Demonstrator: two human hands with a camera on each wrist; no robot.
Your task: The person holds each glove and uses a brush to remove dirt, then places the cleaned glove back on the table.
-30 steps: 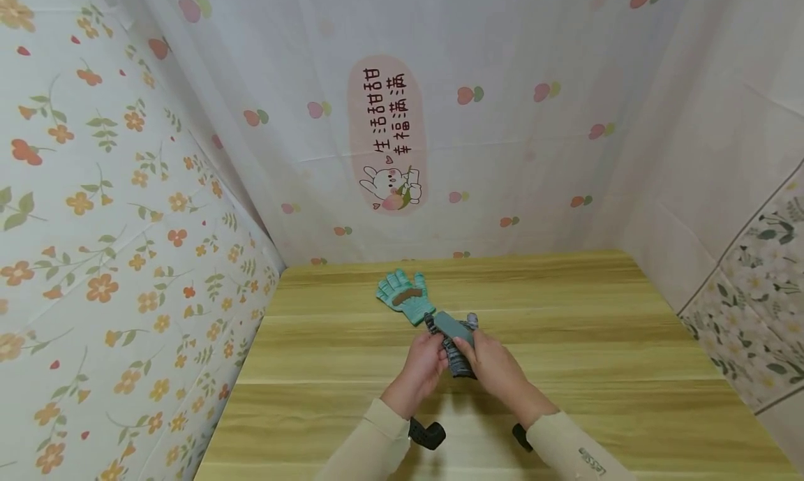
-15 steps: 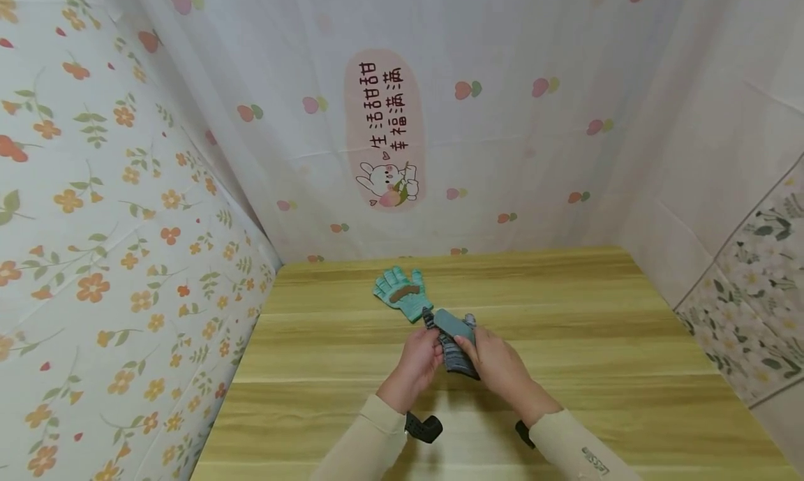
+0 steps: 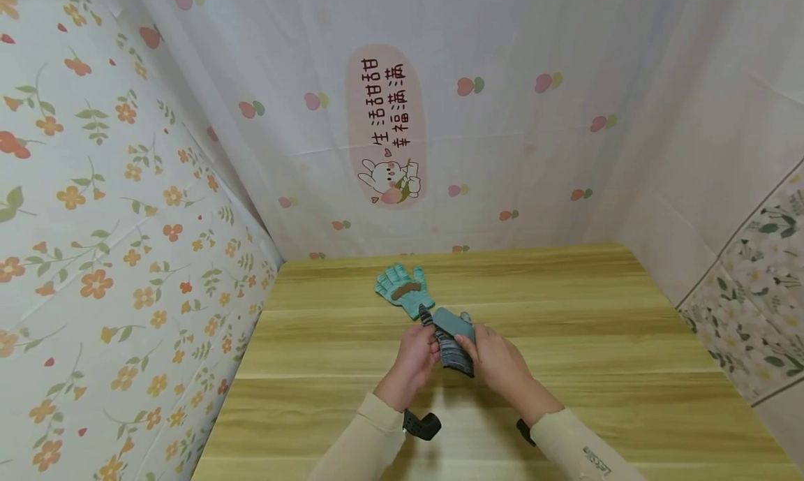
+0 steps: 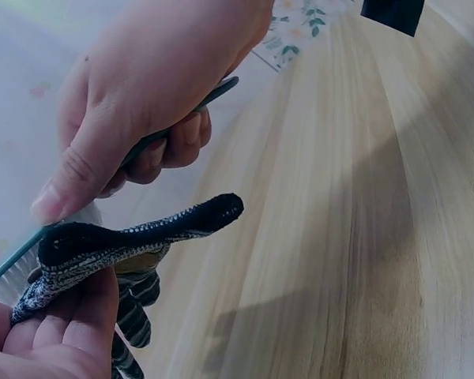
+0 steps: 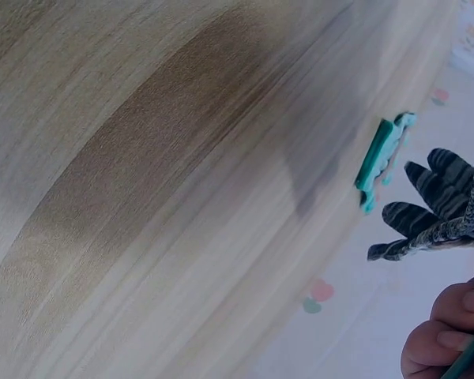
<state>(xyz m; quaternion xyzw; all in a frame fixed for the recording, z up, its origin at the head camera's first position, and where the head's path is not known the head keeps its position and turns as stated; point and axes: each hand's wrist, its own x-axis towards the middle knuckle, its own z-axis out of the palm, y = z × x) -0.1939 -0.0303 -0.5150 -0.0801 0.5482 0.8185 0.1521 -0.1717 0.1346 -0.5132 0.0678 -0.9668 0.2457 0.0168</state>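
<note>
Pale sleeves enter from 5 and 7 o'clock, cut off by the frame, with black wrist pieces beside them. Ahead of them the left hand has its fingers curled on the striped grey glove, which is held up with its dark cuff toward 5 o'clock and a fingertip toward 11. At the left hand's 2 to 3 o'clock, the right hand is wrapped round the handle of a teal-backed brush, thumb along its back, the head pointing to 10 o'clock over the glove. Just beyond, at 11 o'clock from the brush, a teal glove with a brown patch lies on the wooden table, fingers pointing up and left. The table runs well past both hands, toward 9 o'clock and farther toward 3; its back edge meets a printed curtain at 12, its left edge a floral cloth. The near edge is out of frame. The brush covers the grey glove's middle; pale bristles show in the left wrist view, though whether they touch the knit cannot be told. The right sleeve's lettering is blurred.
</note>
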